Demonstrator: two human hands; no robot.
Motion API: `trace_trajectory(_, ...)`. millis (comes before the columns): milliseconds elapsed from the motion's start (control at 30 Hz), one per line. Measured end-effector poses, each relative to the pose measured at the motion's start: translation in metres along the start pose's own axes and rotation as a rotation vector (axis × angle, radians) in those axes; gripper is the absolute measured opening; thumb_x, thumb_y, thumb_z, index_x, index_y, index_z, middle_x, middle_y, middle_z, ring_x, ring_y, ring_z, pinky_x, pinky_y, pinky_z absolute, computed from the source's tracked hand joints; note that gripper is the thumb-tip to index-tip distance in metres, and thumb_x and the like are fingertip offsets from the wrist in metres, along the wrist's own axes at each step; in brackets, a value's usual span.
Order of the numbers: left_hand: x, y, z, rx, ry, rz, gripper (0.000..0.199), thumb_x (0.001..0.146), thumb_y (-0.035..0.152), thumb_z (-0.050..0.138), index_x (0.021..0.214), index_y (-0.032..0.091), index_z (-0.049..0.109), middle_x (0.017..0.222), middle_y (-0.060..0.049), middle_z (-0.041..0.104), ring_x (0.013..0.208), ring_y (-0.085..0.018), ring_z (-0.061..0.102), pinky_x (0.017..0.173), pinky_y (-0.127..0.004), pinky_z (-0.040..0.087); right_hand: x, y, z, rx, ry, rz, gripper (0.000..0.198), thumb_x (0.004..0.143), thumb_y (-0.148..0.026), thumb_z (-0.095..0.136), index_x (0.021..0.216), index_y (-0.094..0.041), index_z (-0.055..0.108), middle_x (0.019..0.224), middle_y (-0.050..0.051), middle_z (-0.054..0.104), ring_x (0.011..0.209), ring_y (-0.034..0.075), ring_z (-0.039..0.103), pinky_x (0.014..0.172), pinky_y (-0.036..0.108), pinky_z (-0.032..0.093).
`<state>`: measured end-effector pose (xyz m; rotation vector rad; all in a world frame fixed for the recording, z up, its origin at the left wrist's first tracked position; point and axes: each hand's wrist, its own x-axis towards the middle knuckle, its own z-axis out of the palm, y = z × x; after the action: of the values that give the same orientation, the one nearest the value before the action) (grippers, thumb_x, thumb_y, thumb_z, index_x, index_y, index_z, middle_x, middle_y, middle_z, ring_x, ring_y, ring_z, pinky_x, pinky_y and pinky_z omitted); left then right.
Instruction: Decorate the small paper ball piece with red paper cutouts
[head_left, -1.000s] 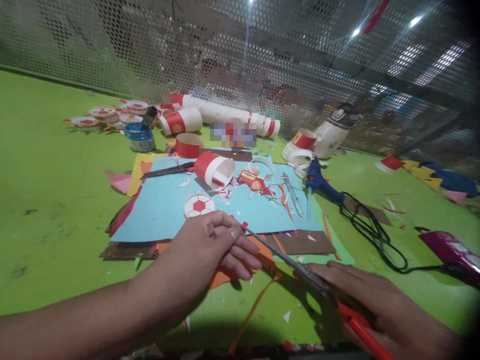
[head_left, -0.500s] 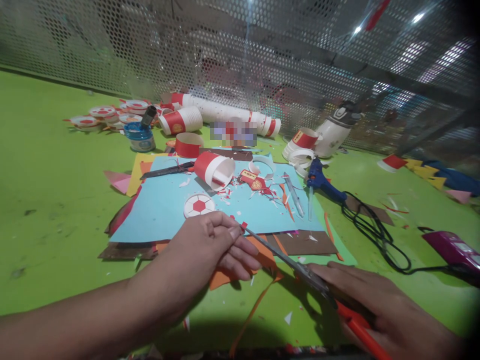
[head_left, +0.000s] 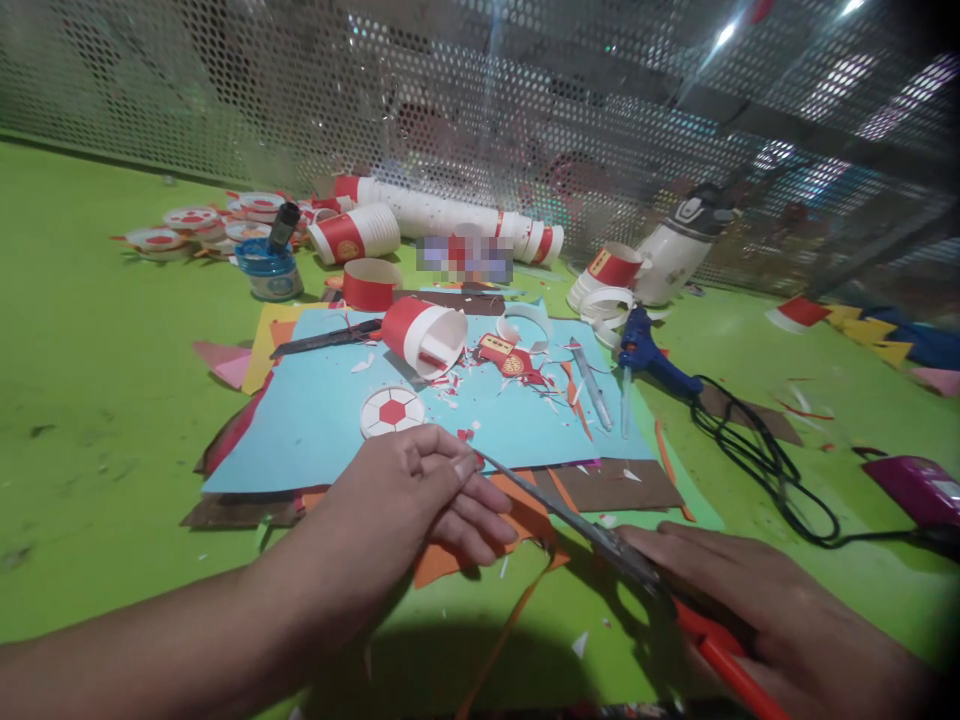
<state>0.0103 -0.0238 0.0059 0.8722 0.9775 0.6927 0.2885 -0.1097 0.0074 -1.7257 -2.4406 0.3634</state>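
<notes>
My left hand (head_left: pixel 442 495) is held over the near edge of a light blue paper sheet (head_left: pixel 315 440), thumb and forefinger pinched on a tiny red paper piece (head_left: pixel 478 460). The other fingers of that hand are loosely curled. My right hand (head_left: pixel 757 600) grips scissors (head_left: pixel 600 540) with red handles. Their blades look closed, and the tips reach the red piece at my left fingertips. Just beyond my left hand lies a white disc (head_left: pixel 392 411) with a red hexagon and dark lines. A red-and-white paper cup (head_left: pixel 424 338) lies on its side among red and white scraps.
A utility knife (head_left: pixel 326 338) and a pen (head_left: pixel 592 383) lie on the blue sheet. To the right are a blue glue gun (head_left: pixel 652 355) with a black cord and a purple device (head_left: pixel 919 490). Behind stand a blue jar (head_left: pixel 268 272), stacked paper cups (head_left: pixel 450 215) and a white flask (head_left: pixel 679 250).
The red piece at the scissor tips shows smaller now, and more red bits lie on the blue sheet beyond my left fingers. The view has shifted slightly; both hands keep their pose.
</notes>
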Motion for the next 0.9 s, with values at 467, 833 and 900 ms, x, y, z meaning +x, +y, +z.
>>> trace_trajectory(467,-0.002,-0.003,0.002,-0.024,-0.004,-0.028,0.013,0.087,0.024,0.057,0.081,0.013,0.051,0.074,-0.013,0.072,0.057,-0.02,0.069,0.053,-0.029,0.054,0.024,-0.009,-0.014,0.049,-0.052,0.041,0.047,0.085,-0.025,0.054,0.132,-0.027,0.057,0.126,0.007,0.066,0.11,0.027,0.065,0.09,0.039,0.056)
trace_trajectory(833,-0.012,-0.016,0.01,0.238,-0.305,-0.145,0.025,0.083,0.037,0.059,0.076,0.016,0.049,0.064,-0.005,0.067,0.05,-0.014,0.063,0.044,-0.022,0.045,0.038,0.012,-0.008,-0.184,-0.019,0.17,0.044,0.09,-0.039,0.046,0.127,-0.017,0.058,0.114,0.015,0.068,0.097,0.031,0.067,0.083,0.044,0.054)
trace_trajectory(900,-0.014,-0.015,0.01,0.264,-0.345,-0.15,0.028,0.081,0.04,0.06,0.073,0.016,0.048,0.063,-0.005,0.067,0.047,-0.012,0.061,0.043,-0.021,0.044,0.039,0.013,-0.008,-0.229,-0.038,0.15,0.045,0.091,-0.04,0.046,0.129,-0.017,0.055,0.114,0.016,0.067,0.097,0.03,0.067,0.082,0.044,0.053)
